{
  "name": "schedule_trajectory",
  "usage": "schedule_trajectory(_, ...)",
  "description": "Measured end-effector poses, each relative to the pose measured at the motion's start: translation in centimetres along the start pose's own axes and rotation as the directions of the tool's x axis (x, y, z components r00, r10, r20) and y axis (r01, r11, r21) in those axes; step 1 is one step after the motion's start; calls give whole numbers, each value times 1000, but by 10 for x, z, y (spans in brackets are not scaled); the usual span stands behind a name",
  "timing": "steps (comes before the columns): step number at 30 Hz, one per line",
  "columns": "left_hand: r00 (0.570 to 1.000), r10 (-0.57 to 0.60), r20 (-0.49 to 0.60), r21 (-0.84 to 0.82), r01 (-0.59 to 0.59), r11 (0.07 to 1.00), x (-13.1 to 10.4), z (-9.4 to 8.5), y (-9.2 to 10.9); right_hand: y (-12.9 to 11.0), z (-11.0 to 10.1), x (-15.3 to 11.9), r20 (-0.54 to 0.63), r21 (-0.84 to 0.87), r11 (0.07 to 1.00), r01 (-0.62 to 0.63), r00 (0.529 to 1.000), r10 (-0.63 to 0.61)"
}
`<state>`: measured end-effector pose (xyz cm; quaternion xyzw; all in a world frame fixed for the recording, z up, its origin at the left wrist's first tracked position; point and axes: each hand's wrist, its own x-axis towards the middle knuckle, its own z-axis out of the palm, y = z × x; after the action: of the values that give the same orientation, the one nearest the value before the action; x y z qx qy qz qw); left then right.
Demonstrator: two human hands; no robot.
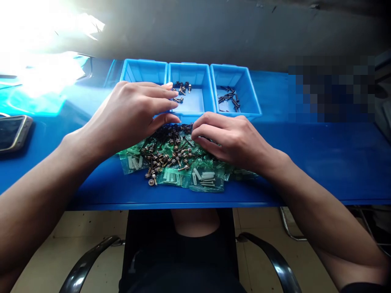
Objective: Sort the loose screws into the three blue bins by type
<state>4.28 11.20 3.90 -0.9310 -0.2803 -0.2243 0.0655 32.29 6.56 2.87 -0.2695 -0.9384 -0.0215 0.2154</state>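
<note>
My left hand (139, 103) reaches over the near left edge of the middle blue bin (197, 101), fingers stretched and apart, with nothing visible in them. Several hex-head screws (183, 87) lie in that bin, close to my fingertips. My right hand (229, 136) is at the right side of a heap of mixed screws (175, 154), its fingers curled together and pointing down. Whatever its fingertips pinch is hidden. Beneath the heap are green-tinted clear packets (207, 187) containing white wall plugs and screws.
The right blue bin (253, 101) holds dark, thin screws (235, 101). My left hand partly covers the left blue bin (146, 73). At the far left of the blue table (320, 162) lies a phone (14, 132). A grey wall (195, 32) rises behind the bins.
</note>
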Motion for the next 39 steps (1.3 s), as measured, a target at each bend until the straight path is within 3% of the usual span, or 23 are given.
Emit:
schedule_trajectory(5,996,-76,-42,-35,75,997,0,4,9,3,1,-2,-5,35,999,9,1000,-9)
schedule_trajectory(12,993,-60,-106,148,75,986,0,3,17,3,-3,-1,-25,55,998,-40,999,42)
schedule_trajectory(16,972,52,-228,189,-8,982,1,1,18,2,-6,1,-192,178,979,-100,972,134)
schedule_trajectory(20,937,216,-275,242,-150,959,3,2,21,-4,-7,3,-311,414,894,-173,896,318)
schedule_trajectory(26,924,205,-322,186,-151,971,4,5,34,-15,-6,5,-280,664,734,-146,861,425)
schedule_trajectory(32,883,293,-367,161,-250,955,9,3,38,-17,-3,7,-268,729,668,-149,836,479)
schedule_trajectory(39,884,284,-371,161,-239,957,8,1,40,-14,-3,8,-247,796,595,-112,837,488)
